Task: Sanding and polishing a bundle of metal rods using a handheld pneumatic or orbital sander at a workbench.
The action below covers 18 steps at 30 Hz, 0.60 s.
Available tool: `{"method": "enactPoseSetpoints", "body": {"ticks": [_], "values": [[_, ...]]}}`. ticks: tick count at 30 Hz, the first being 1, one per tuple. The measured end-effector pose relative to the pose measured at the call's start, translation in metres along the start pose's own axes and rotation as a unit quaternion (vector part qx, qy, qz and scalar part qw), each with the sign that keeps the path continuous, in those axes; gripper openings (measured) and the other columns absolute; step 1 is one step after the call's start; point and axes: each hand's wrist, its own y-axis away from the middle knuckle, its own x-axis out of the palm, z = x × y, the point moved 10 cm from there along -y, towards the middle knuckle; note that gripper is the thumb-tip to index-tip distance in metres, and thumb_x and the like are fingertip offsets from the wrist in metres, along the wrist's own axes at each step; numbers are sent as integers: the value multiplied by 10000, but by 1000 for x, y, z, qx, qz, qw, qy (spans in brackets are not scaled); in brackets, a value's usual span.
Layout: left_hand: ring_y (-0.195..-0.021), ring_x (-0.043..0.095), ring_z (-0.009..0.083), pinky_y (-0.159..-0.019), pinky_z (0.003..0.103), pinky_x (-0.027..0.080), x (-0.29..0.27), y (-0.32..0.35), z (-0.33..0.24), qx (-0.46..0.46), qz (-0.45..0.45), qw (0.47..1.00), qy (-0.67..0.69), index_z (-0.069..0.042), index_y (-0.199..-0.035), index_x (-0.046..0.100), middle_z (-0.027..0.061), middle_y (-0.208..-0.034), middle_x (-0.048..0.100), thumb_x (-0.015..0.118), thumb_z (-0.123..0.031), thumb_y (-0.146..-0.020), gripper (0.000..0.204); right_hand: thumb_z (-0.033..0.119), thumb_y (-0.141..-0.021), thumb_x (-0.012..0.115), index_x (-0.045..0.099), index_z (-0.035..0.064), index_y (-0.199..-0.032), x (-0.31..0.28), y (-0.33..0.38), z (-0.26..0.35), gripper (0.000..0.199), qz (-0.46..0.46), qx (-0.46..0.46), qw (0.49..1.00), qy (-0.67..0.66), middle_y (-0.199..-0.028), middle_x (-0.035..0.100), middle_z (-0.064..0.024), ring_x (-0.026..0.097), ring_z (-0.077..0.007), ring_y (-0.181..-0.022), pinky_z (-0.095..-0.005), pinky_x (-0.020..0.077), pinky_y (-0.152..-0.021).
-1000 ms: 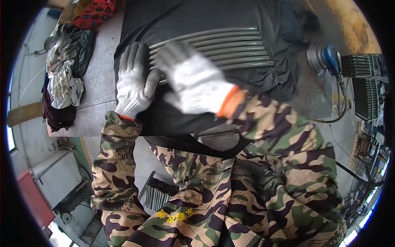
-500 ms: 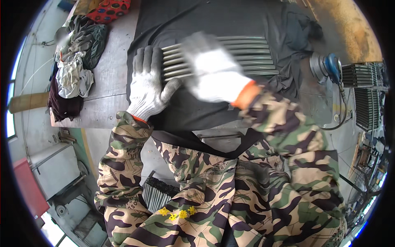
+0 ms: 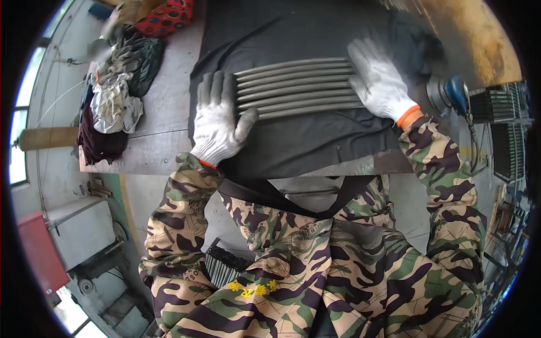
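Several grey metal rods [image 3: 298,88] lie side by side in a row on a black cloth [image 3: 304,143]. At their left ends rests my left hand [image 3: 218,115] in a white knit glove with grey fingers. Its fingers are stretched out and the thumb points away from them toward the rods. My right hand [image 3: 380,84], gloved the same way, lies against the right ends with its fingers extended, their tips slightly blurred. Neither hand is wrapped around a rod.
A heap of rags [image 3: 112,101] and a red patterned cloth [image 3: 166,17] lie on the table's left side. To the right sits a blue sander-like tool [image 3: 455,96] with a hose. Racks of rods [image 3: 507,149] stand beyond it; more rods [image 3: 221,270] are below the table.
My right hand has swept from above the rods to their right ends. My left hand stays at the left ends. The whole view has shifted slightly, and the rods now look duller.
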Motion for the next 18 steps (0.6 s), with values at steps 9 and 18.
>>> {"method": "enactPoseSetpoints", "body": {"ticks": [9,18], "values": [[-1551,317,558,-1280,598,288,16,-5,20,-76,59,995,-15,105,-1578,414,341,-1642,400,682,-521,-946,929,416,-1022,576,369,-19,-1637,52,-48,95,781,99,17,994,37,-1714,377,-235,291,-422,-1632,-538,250,-1339],[-1543,320,572,-1303,623,231,18,12,18,-18,36,999,-7,136,-1578,383,361,-1629,385,572,-267,-982,744,359,-987,606,521,-24,-1536,63,-91,175,675,32,-56,985,-160,-1610,505,-208,390,-404,-1559,-545,299,-1303]]}}
